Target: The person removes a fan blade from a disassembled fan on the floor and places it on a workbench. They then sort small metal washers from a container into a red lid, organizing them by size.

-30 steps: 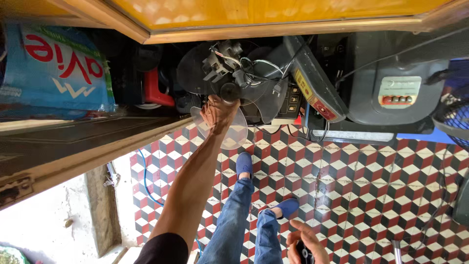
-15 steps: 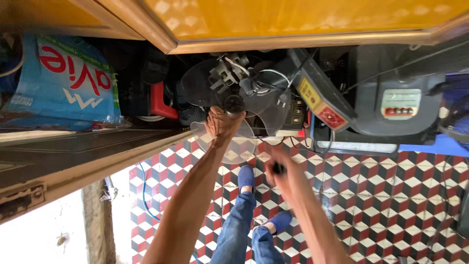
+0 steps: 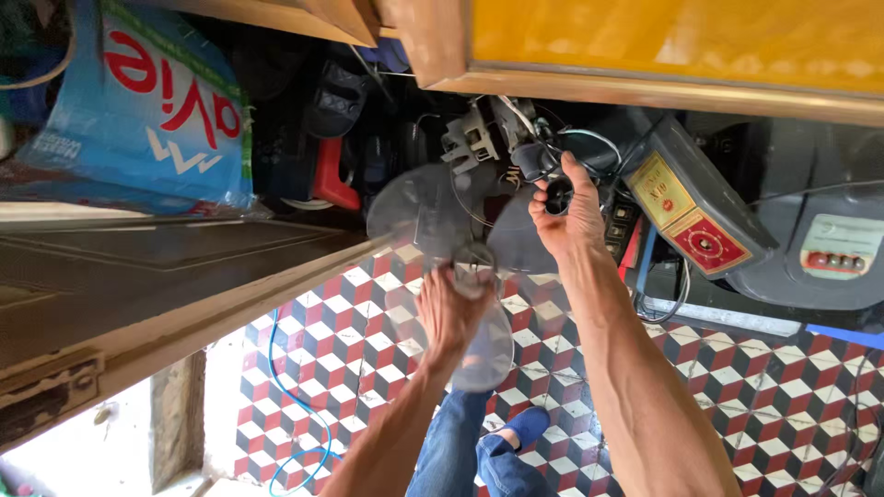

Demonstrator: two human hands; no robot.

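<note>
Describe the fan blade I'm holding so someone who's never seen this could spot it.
Find the yellow-fronted cabinet above the checkered floor. Below its edge, the left hand grips a fan blade at its hub. It is the only see-through, petal-shaped plastic piece among dark parts.

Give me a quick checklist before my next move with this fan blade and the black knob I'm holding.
1. Left hand grips the clear fan blade at its hub: ok.
2. Right hand holds the black knob: ok.
3. Knob lined up with the hub: not ok, it sits up and to the right.
4. Blade at rest: cannot tell, it looks blurred.
5. Loose wires clear of the blade: cannot tell.
</note>
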